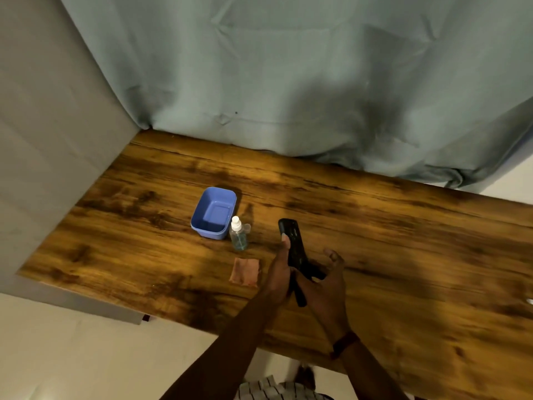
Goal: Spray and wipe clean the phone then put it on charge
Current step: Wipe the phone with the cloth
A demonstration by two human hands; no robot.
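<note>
My left hand (pixel 278 272) grips a black phone (pixel 294 242) above the wooden table (pixel 403 255), with the thumb on the phone's left edge. My right hand (pixel 326 287) is right next to it at the phone's lower end, fingers loosely bent upward. A black part (pixel 300 298) sticks out below between the two hands; what it is cannot be made out. A small clear spray bottle (pixel 238 236) with blue liquid and a white nozzle stands left of the phone. A pinkish cloth (pixel 245 271) lies flat in front of the bottle.
An empty blue plastic tub (pixel 213 212) stands just behind and left of the bottle. A grey-green curtain (pixel 288 82) hangs along the table's far edge, and a grey panel (pixel 43 168) borders its left side.
</note>
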